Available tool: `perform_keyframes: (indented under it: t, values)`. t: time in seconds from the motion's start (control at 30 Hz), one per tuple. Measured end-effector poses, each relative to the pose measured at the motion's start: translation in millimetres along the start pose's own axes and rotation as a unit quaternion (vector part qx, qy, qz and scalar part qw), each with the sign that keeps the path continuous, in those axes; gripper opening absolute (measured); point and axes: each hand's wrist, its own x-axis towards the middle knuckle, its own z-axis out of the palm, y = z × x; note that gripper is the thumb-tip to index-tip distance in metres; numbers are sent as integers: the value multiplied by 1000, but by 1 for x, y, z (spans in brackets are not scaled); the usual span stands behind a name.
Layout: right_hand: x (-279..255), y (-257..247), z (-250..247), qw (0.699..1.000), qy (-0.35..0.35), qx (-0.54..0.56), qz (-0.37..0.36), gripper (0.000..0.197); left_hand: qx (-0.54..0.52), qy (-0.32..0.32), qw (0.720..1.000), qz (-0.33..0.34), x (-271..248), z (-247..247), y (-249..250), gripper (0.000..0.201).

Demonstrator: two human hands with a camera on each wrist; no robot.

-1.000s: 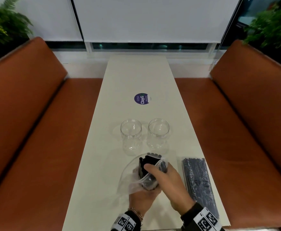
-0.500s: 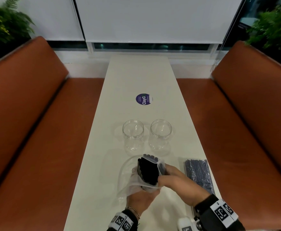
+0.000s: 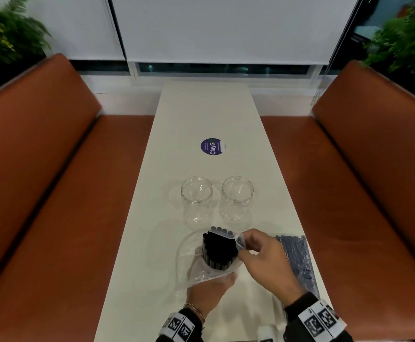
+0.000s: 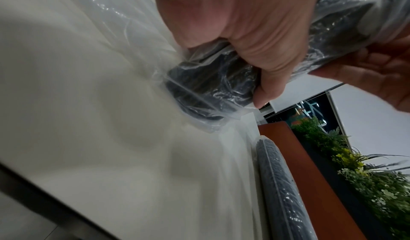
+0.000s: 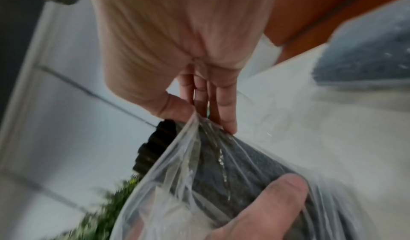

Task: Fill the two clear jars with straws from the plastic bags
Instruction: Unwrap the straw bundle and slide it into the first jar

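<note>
Two clear jars, the left jar (image 3: pixel 196 196) and the right jar (image 3: pixel 237 195), stand side by side on the white table (image 3: pixel 206 114), both without straws. Nearer me, my left hand (image 3: pixel 210 287) grips a bundle of black straws (image 3: pixel 218 249) through its clear plastic bag (image 3: pixel 191 265); the same bag (image 4: pixel 213 93) shows in the left wrist view with its lower end on the table. My right hand (image 3: pixel 263 257) pinches the bag's open edge (image 5: pixel 195 126) beside the straw tops (image 5: pixel 155 145). A second, unopened bag of straws (image 3: pixel 297 260) lies flat by the table's right edge.
A round purple sticker (image 3: pixel 211 147) sits on the table beyond the jars. Orange bench seats (image 3: pixel 41 193) run along both sides, the right bench (image 3: pixel 374 193) close to the flat bag. Green plants (image 3: pixel 403 43) stand behind the backrests.
My right hand has drawn back off the top of the bundle to its right side, peeling the bag's edge down. More of the black straws stand bare above the plastic.
</note>
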Motion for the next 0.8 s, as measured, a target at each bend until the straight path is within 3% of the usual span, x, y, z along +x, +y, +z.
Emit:
perform_keyframes:
  t: [0.13,0.2,0.37,0.5,0.63,0.8]
  values:
    - [-18,-10,7,997,-17,-49,-60,49,-30,21,999,-10,-3,2,2,70]
    - [-24,-12,8,994,-30,-65,-80,58,2,29,999,35,-5,2,13,65]
    - [-21,-19,3,997,-8,-45,-58,45,-68,70,993,72,-4,5,28,57]
    - [-14,-26,3,994,22,-84,-64,30,-97,76,990,68,0,11,21,66]
    - [-10,-25,4,992,-13,-101,-72,21,-57,91,993,54,0,13,7,101]
    - [-10,-16,-2,988,-69,-104,-86,34,-79,83,993,39,6,13,8,91]
